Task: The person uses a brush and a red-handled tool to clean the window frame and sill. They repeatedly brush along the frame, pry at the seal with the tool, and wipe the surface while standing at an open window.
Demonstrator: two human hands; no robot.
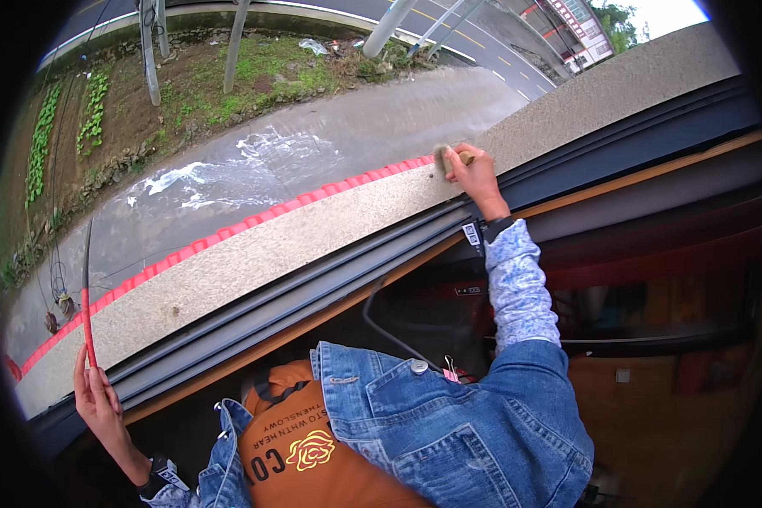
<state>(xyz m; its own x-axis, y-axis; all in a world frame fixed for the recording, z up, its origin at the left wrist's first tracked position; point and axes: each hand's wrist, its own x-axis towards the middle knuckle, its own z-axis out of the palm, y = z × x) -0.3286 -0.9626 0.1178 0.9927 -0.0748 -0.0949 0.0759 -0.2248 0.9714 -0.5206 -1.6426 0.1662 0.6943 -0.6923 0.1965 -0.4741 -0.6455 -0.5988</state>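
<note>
My right hand grips a brush with a wooden back, its bristles against the outer edge of the speckled stone window ledge. Raised near the ledge's left end, my left hand holds a thin stick, red in its lower part and dark towards the tip, between thumb and fingers. A red ridged strip runs along the ledge's outer edge from the far left up to the brush. Small dark specks lie on the ledge.
Dark metal window tracks and a wooden sill edge run between me and the ledge. Beyond the ledge is a drop to wet concrete paving with white streaks. Cables hang outside at the left. Poles and a road lie farther off.
</note>
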